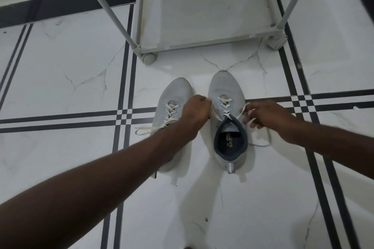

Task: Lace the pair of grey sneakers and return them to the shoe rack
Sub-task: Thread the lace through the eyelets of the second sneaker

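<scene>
Setting: a person's two bare arms reach down over a glossy white marble-look tiled floor (pixel 60 70) crossed by black inlay stripes, seen from a head-worn camera.
Right-hand shoe: a light grey mesh sneaker with a dark grey padded collar (pixel 227 119) stands upright on the floor, toe pointing toward the rack, its cream flat lace (pixel 224 105) criss-crossed up the eyelets.
Left-hand shoe: a matching light grey mesh sneaker (pixel 172 103) sits just beside the first, partly hidden under the left forearm; its own cream lace ends (pixel 153 127) trail loose to the left over the tile.
Left hand: the left hand (pixel 195 111) hovers between the two shoes, fingers curled tight around one end of the right-hand shoe's lace, drawn taut from the top eyelets.
Right hand: the right hand (pixel 263 114) is at the outer side of the same shoe, fingers pinched closed on the other lace end, with a slack loop lying on the floor beneath the wrist.
Rack: a pale grey metal-tube shoe rack on small castors (pixel 202 44) stands on the floor just beyond the toes, its bottom shelf bare in the visible part.
Shoes' position: both are on the floor, near the rack but apart from it.
</scene>
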A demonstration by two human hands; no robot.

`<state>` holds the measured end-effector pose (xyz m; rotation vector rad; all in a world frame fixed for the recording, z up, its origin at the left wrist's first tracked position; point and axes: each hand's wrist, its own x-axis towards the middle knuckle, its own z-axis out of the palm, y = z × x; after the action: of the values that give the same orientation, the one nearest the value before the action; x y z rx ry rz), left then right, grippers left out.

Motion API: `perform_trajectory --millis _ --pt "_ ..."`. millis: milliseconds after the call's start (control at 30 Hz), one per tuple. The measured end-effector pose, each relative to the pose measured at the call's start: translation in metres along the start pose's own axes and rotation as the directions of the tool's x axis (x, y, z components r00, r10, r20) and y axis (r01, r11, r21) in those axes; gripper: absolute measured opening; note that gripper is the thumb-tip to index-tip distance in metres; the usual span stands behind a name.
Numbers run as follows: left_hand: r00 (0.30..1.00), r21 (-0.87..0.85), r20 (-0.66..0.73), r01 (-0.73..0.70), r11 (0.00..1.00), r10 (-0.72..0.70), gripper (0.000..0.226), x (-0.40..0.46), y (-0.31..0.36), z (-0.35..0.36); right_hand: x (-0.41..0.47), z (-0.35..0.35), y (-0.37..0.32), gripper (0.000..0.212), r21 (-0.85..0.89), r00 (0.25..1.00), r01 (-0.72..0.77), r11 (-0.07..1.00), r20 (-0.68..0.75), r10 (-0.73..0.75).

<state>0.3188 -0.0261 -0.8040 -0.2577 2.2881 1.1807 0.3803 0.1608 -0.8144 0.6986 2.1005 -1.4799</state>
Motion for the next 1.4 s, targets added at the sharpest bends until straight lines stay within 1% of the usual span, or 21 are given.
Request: perform_trajectory --millis 67,100,167,233,300,367,500,600,667,767,833,867,933,1033,1133,1200,1233,1267,1300,1367,1400 --pt "0.991 -0.265 0.111 0.104 0.959 -0.077 0.018 0.008 0.016 -0.005 0.005 -0.006 -0.011 0.027 0.301 0.996 -0.074 0.951 0.066 0.057" --pt "0.978 -0.333 0.189 0.146 0.932 -0.086 0.017 0.01 0.024 -0.009 0.006 -0.009 -0.017 0.028 0.378 0.994 -0.093 0.921 0.091 0.063" --pt "0.943 -0.378 0.33 0.175 0.909 -0.044 0.018 0.012 0.032 -0.012 0.006 -0.017 -0.031 0.024 0.416 0.995 -0.08 0.906 0.087 0.048" --pt "0.923 -0.354 0.385 0.133 0.926 0.015 0.021 0.01 0.036 -0.012 0.003 -0.023 -0.043 0.017 0.408 1.0 0.002 0.913 0.01 -0.007" --pt "0.928 -0.273 0.368 0.053 0.961 0.054 0.021 0.006 0.036 -0.006 0.0 -0.027 -0.054 0.015 0.369 0.992 0.127 0.921 -0.063 -0.112" --pt "0.926 -0.196 0.37 -0.005 0.981 0.079 0.019 0.002 0.034 0.003 -0.002 -0.028 -0.06 0.014 0.327 0.973 0.228 0.917 -0.097 -0.208" --pt "0.922 -0.103 0.367 -0.094 0.99 0.126 0.024 -0.002 0.037 0.011 -0.003 -0.032 -0.071 0.011 0.28 0.934 0.352 0.893 -0.167 -0.316" --pt "0.87 -0.104 0.449 -0.174 0.979 0.202 0.025 -0.002 0.044 0.007 -0.001 -0.035 -0.076 0.012 0.288 0.928 0.371 0.883 -0.138 -0.345" --pt "0.846 -0.091 0.489 -0.194 0.977 0.213 0.02 -0.005 0.049 0.006 0.003 -0.034 -0.079 0.013 0.256 0.922 0.386 0.886 -0.13 -0.364" --pt "0.855 -0.059 0.468 -0.221 0.974 0.222 0.029 -0.006 0.05 0.008 0.012 -0.033 -0.077 0.019 0.258 0.926 0.377 0.89 -0.137 -0.352" --pt "0.873 -0.066 0.436 -0.21 0.976 0.217 0.029 -0.006 0.048 0.004 0.017 -0.031 -0.07 0.02 0.296 0.951 0.31 0.904 -0.073 -0.302" --pt "0.88 -0.084 0.426 -0.191 0.978 0.209 0.027 -0.006 0.047 0.0 0.018 -0.03 -0.065 0.018 0.283 0.962 0.267 0.921 -0.031 -0.27" --pt "0.888 -0.127 0.419 -0.148 0.981 0.188 0.025 -0.006 0.049 -0.008 0.019 -0.026 -0.055 0.022 0.195 0.974 0.217 0.957 0.029 -0.227" --pt "0.899 -0.163 0.404 -0.109 0.981 0.167 0.03 -0.005 0.053 -0.018 0.013 -0.022 -0.048 0.031 -0.012 0.961 0.273 0.962 0.053 -0.272" --pt "0.9 -0.179 0.386 -0.14 0.974 0.2 0.025 -0.005 0.052 -0.026 0.004 -0.027 -0.053 0.03 -0.288 0.924 0.381 0.879 0.078 -0.375" --pt "0.91 -0.14 0.323 -0.224 0.965 0.258 0.023 -0.004 0.05 -0.03 0.0 -0.031 -0.056 0.023 -0.406 0.914 0.406 0.819 0.185 -0.361" --pt "0.907 -0.066 0.278 -0.309 0.949 0.315 0.022 -0.002 0.05 -0.03 -0.002 -0.032 -0.056 0.019 -0.458 0.915 0.401 0.793 0.235 -0.327" --pt "0.89 0.051 0.233 -0.413 0.909 0.392 0.02 0.0 0.049 -0.03 -0.002 -0.03 -0.055 0.015 -0.508 0.917 0.396 0.764 0.261 -0.302" --pt "0.852 0.188 0.192 -0.518 0.834 0.486 0.015 0.001 0.048 -0.029 -0.001 -0.028 -0.053 0.01 -0.556 0.92 0.391 0.734 0.257 -0.295" --pt "0.722 0.421 0.16 -0.667 0.615 0.673 0.005 0.001 0.048 -0.024 0.006 -0.023 -0.048 0.008 -0.619 0.91 0.405 0.673 0.198 -0.365" --pt "0.656 0.502 0.154 -0.696 0.514 0.739 0.008 0.0 0.047 -0.02 0.012 -0.02 -0.046 0.011 -0.593 0.892 0.436 0.677 0.183 -0.413"
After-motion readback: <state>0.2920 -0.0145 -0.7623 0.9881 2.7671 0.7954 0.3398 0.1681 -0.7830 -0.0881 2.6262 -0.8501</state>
